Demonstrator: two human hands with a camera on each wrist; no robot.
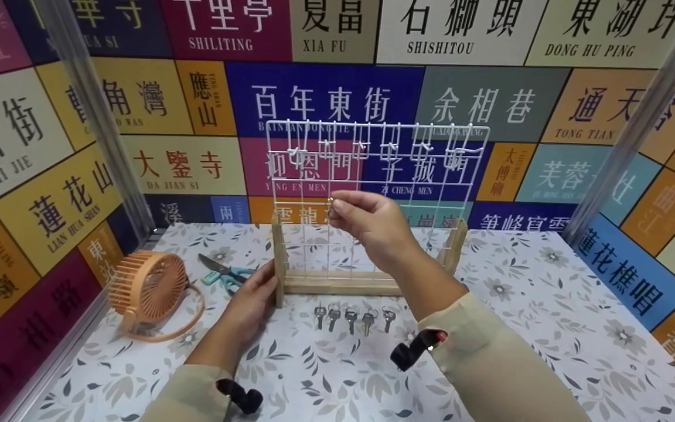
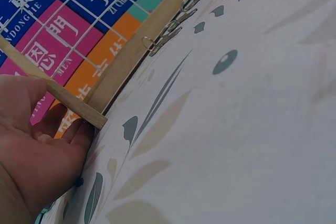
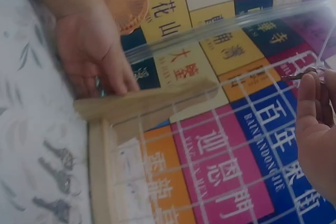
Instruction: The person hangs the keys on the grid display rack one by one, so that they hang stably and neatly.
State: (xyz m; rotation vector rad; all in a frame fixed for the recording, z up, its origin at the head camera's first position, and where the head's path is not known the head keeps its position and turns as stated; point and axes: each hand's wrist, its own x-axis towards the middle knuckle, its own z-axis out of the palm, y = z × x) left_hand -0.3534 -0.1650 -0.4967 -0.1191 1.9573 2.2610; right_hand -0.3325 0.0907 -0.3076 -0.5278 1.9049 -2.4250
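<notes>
Between thumb and fingertips my right hand pinches a small metal key, raised before the left part of a white wire grid rack. The fingers hide most of the key in the head view. My left hand holds the left wooden upright of the rack's stand near the tabletop, its thumb and fingers about the wood. White hooks hang in a row along the upper part of the grid. Several keys with rings lie in a row on the table before the stand.
An orange fan stands at the left. Scissors with teal handles lie behind the left hand. The table wears a floral cloth. Sign-covered walls and clear corner posts enclose the back and sides.
</notes>
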